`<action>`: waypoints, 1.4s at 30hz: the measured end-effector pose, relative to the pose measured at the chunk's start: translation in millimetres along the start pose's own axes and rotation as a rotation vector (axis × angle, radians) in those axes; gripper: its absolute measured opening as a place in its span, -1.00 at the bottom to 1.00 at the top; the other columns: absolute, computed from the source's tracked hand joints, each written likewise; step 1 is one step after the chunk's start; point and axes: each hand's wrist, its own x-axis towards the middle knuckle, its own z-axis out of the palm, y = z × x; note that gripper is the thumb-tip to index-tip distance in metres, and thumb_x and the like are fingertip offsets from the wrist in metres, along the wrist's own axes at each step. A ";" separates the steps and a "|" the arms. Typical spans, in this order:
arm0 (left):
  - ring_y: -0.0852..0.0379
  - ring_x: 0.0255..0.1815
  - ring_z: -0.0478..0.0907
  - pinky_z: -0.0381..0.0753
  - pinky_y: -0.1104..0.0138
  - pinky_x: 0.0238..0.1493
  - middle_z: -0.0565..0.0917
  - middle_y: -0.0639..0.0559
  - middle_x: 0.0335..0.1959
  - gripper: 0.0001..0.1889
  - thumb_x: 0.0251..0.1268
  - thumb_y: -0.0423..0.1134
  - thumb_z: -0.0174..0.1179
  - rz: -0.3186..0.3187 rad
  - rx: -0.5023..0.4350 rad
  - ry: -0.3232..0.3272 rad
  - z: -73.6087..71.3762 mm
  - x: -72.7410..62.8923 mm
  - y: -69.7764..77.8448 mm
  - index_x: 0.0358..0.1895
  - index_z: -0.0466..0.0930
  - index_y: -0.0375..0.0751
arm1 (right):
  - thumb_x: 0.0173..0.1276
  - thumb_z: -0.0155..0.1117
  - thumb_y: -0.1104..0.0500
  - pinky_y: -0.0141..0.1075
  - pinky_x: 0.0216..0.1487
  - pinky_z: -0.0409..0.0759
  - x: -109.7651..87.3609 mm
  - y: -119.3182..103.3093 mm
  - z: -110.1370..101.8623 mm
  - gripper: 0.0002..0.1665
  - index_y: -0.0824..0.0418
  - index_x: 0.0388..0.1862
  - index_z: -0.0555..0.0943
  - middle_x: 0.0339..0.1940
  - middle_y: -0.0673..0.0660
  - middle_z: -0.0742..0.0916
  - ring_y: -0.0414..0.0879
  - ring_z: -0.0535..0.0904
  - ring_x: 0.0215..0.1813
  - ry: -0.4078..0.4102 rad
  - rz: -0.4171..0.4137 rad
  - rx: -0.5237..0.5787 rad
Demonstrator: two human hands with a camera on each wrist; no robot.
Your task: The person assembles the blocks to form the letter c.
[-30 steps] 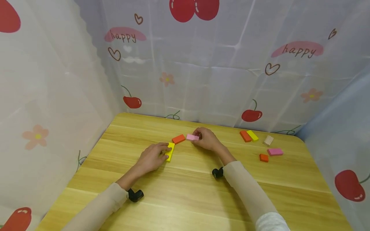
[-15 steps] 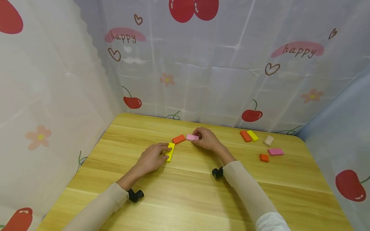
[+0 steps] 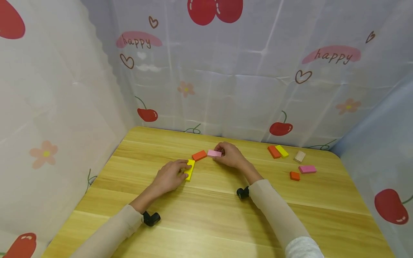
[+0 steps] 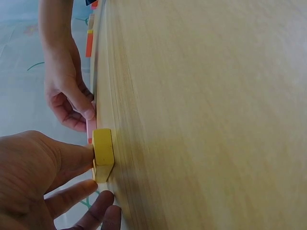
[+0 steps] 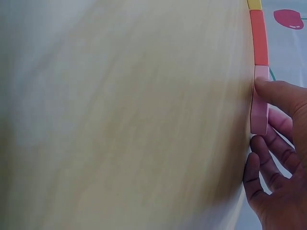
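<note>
My left hand (image 3: 170, 174) pinches a yellow block (image 3: 191, 167) that lies flat on the table. In the left wrist view, thumb and index finger sit against the left side of the yellow block (image 4: 103, 148), other fingers spread below. Just beyond it lies an orange-red block (image 3: 199, 155), slanted, its near corner close to the yellow one. A light pink block (image 3: 214, 153) continues this curved row; my right hand (image 3: 230, 155) holds it at its right end. The right wrist view shows the thumb pressed on the pink block (image 5: 259, 110), fingers behind it.
At the table's back right lie an orange-red block (image 3: 274, 152), a yellow block (image 3: 282, 151), a plain wooden block (image 3: 299, 156), a darker pink block (image 3: 307, 169) and a short orange-red block (image 3: 294, 176). A printed curtain (image 3: 219, 104) rises behind the wooden table (image 3: 206, 218).
The light pink block and my right hand have shifted very slightly left, toward the orange-red block. My left hand and the yellow block have stayed in place.
</note>
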 end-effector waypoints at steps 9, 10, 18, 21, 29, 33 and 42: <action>-0.23 0.44 0.59 0.65 -0.14 0.32 0.61 0.00 0.52 -0.63 0.50 -0.21 0.37 0.014 0.002 0.006 -0.9 0.7 0.4 0.31 0.76 -0.05 | 0.38 0.58 -0.07 0.03 0.33 0.65 -10.0 6.1 -10.2 -0.40 0.19 0.27 0.65 0.19 0.17 0.77 0.10 0.67 0.18 -0.017 0.015 0.038; -0.22 0.43 0.60 0.66 -0.14 0.31 0.61 0.00 0.52 -0.63 0.50 -0.21 0.37 0.019 0.004 0.009 -0.8 1.0 0.1 0.31 0.76 -0.05 | 0.37 0.59 -0.07 0.04 0.33 0.64 -12.0 6.9 -12.2 -0.37 0.19 0.29 0.65 0.20 0.17 0.76 0.12 0.67 0.20 -0.018 0.020 0.048; -0.22 0.40 0.62 0.66 -0.15 0.29 0.61 -0.03 0.52 -0.63 0.50 -0.21 0.37 0.037 0.004 0.015 -0.9 1.0 -1.2 0.31 0.76 -0.06 | 0.36 0.60 -0.10 0.08 0.33 0.63 -32.1 21.7 -24.2 -0.30 0.19 0.34 0.62 0.21 0.20 0.74 0.13 0.65 0.20 -0.006 0.045 0.076; -0.21 0.39 0.63 0.67 -0.13 0.28 0.61 -0.03 0.52 -0.63 0.50 -0.20 0.37 0.038 0.001 0.012 -0.2 0.4 -1.2 0.31 0.76 -0.06 | 0.37 0.59 -0.06 0.10 0.32 0.63 -41.1 28.1 -29.9 -0.33 0.21 0.34 0.62 0.20 0.22 0.74 0.14 0.66 0.18 0.005 0.044 0.067; -0.21 0.41 0.62 0.66 -0.14 0.31 0.61 -0.02 0.52 -0.63 0.50 -0.21 0.36 0.045 -0.006 0.016 1.6 0.9 -2.3 0.31 0.76 -0.06 | 0.40 0.57 0.04 0.12 0.30 0.64 -65.8 56.3 -49.6 -0.41 0.27 0.29 0.64 0.15 0.25 0.76 0.16 0.68 0.14 0.092 0.079 0.082; -0.22 0.43 0.61 0.65 -0.15 0.31 0.61 -0.01 0.52 -0.63 0.50 -0.21 0.36 0.041 -0.004 0.017 1.7 0.6 -2.5 0.31 0.76 -0.06 | 0.44 0.53 0.06 0.16 0.30 0.62 -79.4 71.9 -59.9 -0.43 0.31 0.30 0.63 0.16 0.33 0.75 0.21 0.67 0.14 0.132 0.105 0.113; -0.19 0.39 0.63 0.68 -0.11 0.27 0.62 0.00 0.51 -0.63 0.49 -0.20 0.37 0.036 0.001 0.021 3.5 0.7 -3.9 0.30 0.77 -0.06 | 0.57 0.35 -0.16 0.22 0.34 0.59 -100.6 95.0 -83.7 -0.33 0.33 0.35 0.59 0.27 0.39 0.69 0.31 0.64 0.25 0.254 0.246 0.017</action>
